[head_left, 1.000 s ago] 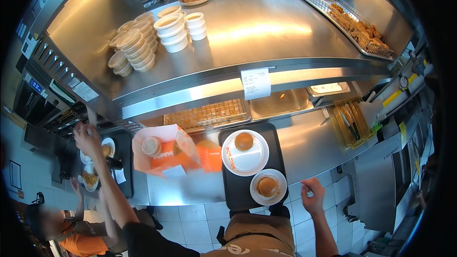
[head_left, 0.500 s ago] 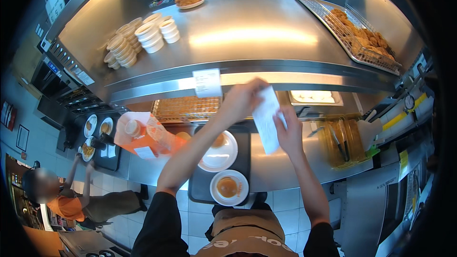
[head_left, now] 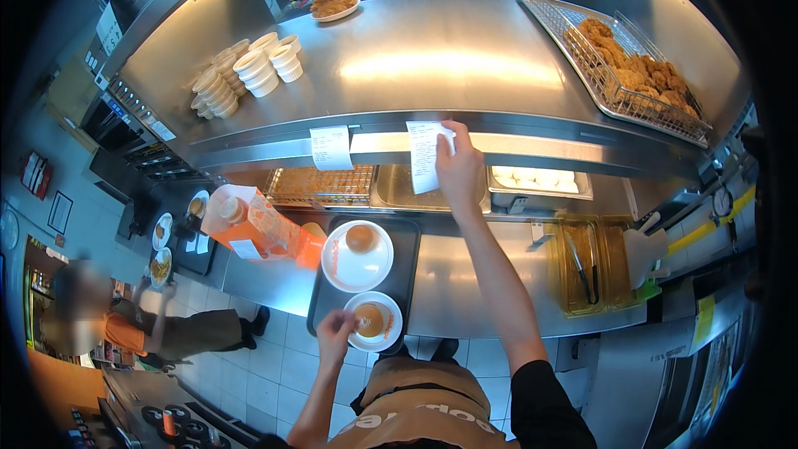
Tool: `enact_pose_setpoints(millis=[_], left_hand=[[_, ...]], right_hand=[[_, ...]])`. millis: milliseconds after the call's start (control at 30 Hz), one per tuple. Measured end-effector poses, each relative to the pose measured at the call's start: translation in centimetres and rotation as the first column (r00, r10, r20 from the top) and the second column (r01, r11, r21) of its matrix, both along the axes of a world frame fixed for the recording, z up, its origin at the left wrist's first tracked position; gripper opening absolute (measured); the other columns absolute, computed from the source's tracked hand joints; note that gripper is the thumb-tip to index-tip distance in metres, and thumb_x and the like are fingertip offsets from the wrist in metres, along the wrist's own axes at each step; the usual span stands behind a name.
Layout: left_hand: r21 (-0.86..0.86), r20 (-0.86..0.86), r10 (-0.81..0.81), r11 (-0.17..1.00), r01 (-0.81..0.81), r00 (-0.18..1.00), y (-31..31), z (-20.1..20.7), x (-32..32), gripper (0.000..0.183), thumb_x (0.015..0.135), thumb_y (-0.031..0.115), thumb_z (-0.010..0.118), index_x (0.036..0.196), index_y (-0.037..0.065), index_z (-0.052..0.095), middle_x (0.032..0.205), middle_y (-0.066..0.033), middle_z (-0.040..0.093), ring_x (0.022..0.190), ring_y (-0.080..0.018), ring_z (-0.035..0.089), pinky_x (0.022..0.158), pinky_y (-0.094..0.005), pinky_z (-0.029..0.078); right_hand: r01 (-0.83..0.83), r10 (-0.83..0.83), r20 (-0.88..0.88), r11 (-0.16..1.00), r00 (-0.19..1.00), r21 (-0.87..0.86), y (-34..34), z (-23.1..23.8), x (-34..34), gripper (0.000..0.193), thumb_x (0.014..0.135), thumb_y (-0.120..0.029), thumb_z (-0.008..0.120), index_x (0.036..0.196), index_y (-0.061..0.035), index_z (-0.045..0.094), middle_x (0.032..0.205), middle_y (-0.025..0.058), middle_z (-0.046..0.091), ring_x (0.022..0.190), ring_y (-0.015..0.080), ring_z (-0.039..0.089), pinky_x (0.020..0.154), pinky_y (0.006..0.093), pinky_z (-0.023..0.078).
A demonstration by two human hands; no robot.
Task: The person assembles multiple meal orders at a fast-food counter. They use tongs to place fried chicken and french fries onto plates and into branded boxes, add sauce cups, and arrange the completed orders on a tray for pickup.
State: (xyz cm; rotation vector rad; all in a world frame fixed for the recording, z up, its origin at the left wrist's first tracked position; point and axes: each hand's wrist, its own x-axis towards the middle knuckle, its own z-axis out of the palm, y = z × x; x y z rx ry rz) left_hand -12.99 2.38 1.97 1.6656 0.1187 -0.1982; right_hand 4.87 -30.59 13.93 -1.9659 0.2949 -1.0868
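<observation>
My right hand is closed on the upper right edge of a white printed receipt, which lies against the metal rail under the heated shelf. Down at the tray, my left hand has its fingers pinched together at the left rim of a small white bowl with brown gravy in it. Whether they grip the rim or something small is hidden. Behind the bowl, a white plate carries a round brown item. Bowl and plate stand on a dark tray.
Another receipt hangs from the rail. An orange-and-white carton stands left of the tray. Tongs lie in an amber pan at right. Above are stacked cups and a basket of fried chicken. A co-worker stands at far left.
My left hand has let go of the receipt and moved down to the gravy bowl. My right hand has brought the receipt up and left against the rail. The view has shifted slightly.
</observation>
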Motion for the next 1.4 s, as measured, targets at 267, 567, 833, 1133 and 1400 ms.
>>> enact_pose_setpoints(millis=[267, 567, 833, 1133, 1400], left_hand=[[0.100, -0.022, 0.063, 0.993, -0.060, 0.998, 3.1, -3.1, -5.0, 0.010, 0.092, 0.004, 0.060, 0.099, 0.000, 0.066, 0.086, -0.0071, 0.070, 0.077, -0.0138, 0.066, 0.070, -0.0275, 0.053], [0.219, 0.034, -0.021, 0.976, 0.013, 0.999, 7.9, -5.9, -2.1, 0.014, 0.090, 0.003, 0.061, 0.102, 0.001, 0.067, 0.086, -0.0070, 0.070, 0.078, -0.0130, 0.066, 0.071, -0.0267, 0.052], [0.387, -0.018, -0.118, 0.915, 0.116, 0.993, 17.8, -14.2, 4.5, 0.028, 0.085, 0.007, 0.066, 0.113, 0.003, 0.064, 0.091, -0.0089, 0.068, 0.084, -0.0195, 0.066, 0.075, -0.0337, 0.053], [0.470, -0.145, -0.094, 0.870, 0.153, 0.985, 21.7, -21.6, 14.2, 0.021, 0.092, 0.021, 0.064, 0.093, 0.001, 0.068, 0.074, -0.0099, 0.068, 0.057, -0.0166, 0.065, 0.054, -0.0317, 0.052], [0.581, 0.137, 0.221, 0.771, -0.259, 0.966, 16.5, -20.7, 18.1, 0.061, 0.080, 0.039, 0.077, 0.122, -0.001, 0.058, 0.091, -0.0146, 0.068, 0.085, -0.0275, 0.067, 0.077, -0.0400, 0.052]], right_hand=[[0.134, -0.134, 0.013, 0.991, 0.991, -0.022, 2.3, 0.7, -1.9, 0.028, 0.088, -0.019, 0.070, 0.112, -0.0078, 0.060, 0.097, 0.0146, 0.064, 0.087, 0.0305, 0.067, 0.071, 0.0383, 0.054], [-0.016, 0.020, -0.156, 1.000, 0.988, 0.026, 3.2, -12.7, -13.9, 0.024, 0.084, -0.005, 0.069, 0.107, -0.0022, 0.062, 0.094, 0.0122, 0.060, 0.082, 0.0235, 0.060, 0.071, 0.0348, 0.050], [-0.064, 0.251, -0.406, 0.905, 0.879, 0.421, 11.4, -24.5, -19.9, 0.011, 0.090, -0.006, 0.064, 0.101, -0.0020, 0.064, 0.082, 0.0046, 0.064, 0.072, 0.0099, 0.059, 0.066, 0.0245, 0.048], [0.331, -0.229, -0.425, 0.925, 0.876, 0.184, 10.8, -32.6, -17.7, 0.008, 0.084, -0.003, 0.062, 0.092, -0.0026, 0.064, 0.074, 0.0112, 0.064, 0.061, 0.0205, 0.062, 0.058, 0.0315, 0.050], [0.264, -0.216, -0.306, 0.956, 0.927, 0.125, 10.8, -34.0, -17.7, 0.003, 0.084, -0.003, 0.060, 0.087, -0.0022, 0.062, 0.072, 0.0099, 0.066, 0.056, 0.0179, 0.058, 0.055, 0.0307, 0.048]])
